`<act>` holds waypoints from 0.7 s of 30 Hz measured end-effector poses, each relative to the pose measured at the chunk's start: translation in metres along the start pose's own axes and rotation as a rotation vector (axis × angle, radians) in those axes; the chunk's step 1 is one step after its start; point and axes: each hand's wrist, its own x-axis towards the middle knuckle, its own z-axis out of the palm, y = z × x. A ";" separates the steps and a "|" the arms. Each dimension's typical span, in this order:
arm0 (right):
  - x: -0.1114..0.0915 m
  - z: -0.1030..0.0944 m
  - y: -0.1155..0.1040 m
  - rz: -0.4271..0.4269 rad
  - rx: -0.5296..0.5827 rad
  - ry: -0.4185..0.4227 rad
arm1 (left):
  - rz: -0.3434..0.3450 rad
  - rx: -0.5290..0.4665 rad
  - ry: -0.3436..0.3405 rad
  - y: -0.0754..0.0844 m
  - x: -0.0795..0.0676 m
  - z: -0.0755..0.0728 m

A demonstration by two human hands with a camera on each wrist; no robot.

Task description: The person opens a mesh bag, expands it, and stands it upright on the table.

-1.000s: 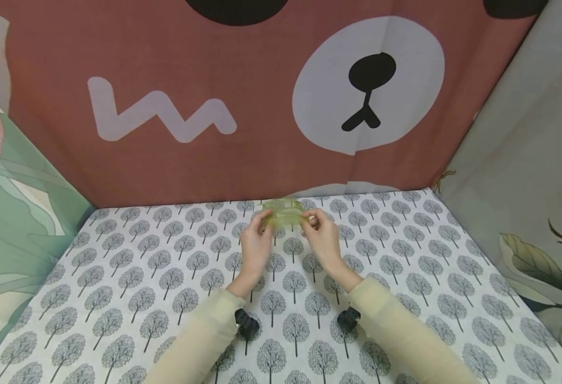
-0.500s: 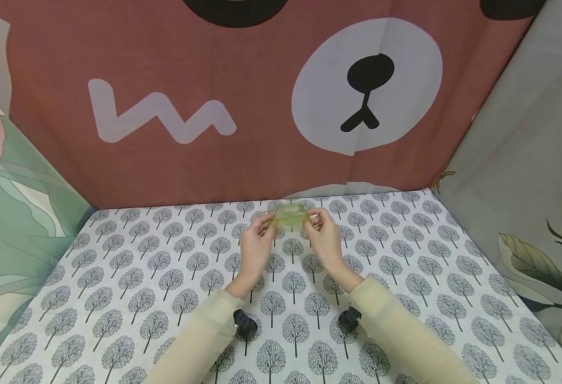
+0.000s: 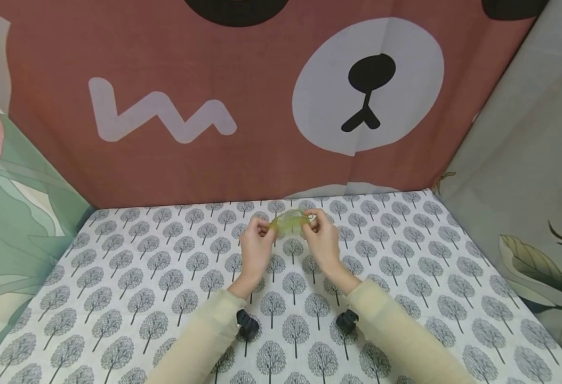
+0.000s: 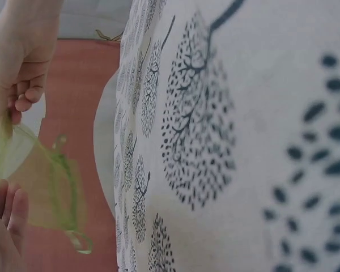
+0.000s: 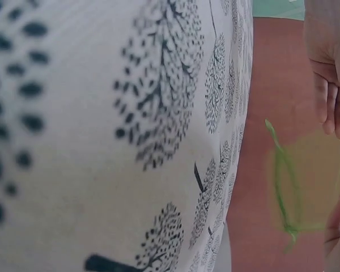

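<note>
Below everything lies the white tree-print tabletop (image 3: 132, 298). Above it, your left hand (image 3: 256, 244) and right hand (image 3: 323, 240) each pinch one end of a sheer green pouch (image 3: 291, 221) between curled fingers (image 4: 24, 103), well clear of the cloth print. It should feel nearly weightless, limp and prone to snagging, so pinch gently at opposite edges; the dangling cord loop (image 4: 89, 247) would probably grip worse.

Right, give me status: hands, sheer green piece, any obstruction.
Left hand, right hand: both pinching. Sheer green piece: held between them, raised off tree-print cloth. Obstruction: none seen.
</note>
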 end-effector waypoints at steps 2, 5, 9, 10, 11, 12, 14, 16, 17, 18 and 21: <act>0.000 0.001 -0.001 -0.022 -0.022 0.018 | -0.013 -0.004 0.001 0.000 0.000 0.001; 0.000 0.001 -0.001 -0.037 -0.043 0.035 | -0.019 -0.018 0.000 0.000 0.001 0.001; 0.000 0.001 -0.001 -0.005 -0.023 0.031 | -0.005 -0.043 -0.007 -0.001 0.002 0.001; 0.001 0.000 0.000 0.008 -0.023 0.027 | -0.007 -0.056 -0.011 -0.001 0.003 0.001; 0.001 0.000 0.000 0.021 -0.018 0.022 | -0.006 -0.063 -0.013 -0.002 0.003 0.001; 0.001 -0.001 0.000 0.032 -0.017 0.015 | -0.005 -0.066 -0.016 -0.003 0.003 0.002; 0.001 -0.002 0.001 0.043 -0.027 0.005 | 0.002 -0.076 -0.026 -0.004 0.003 0.001; 0.002 -0.003 0.002 0.044 -0.042 0.002 | 0.014 -0.073 -0.036 -0.004 0.002 0.001; 0.002 -0.004 0.002 0.041 -0.044 0.003 | 0.022 -0.064 -0.039 -0.004 0.002 0.000; 0.002 -0.004 0.003 0.038 -0.048 0.005 | 0.028 -0.060 -0.042 -0.003 0.002 0.000; 0.002 -0.004 0.003 0.021 -0.063 0.019 | 0.026 -0.039 -0.037 -0.001 0.001 0.000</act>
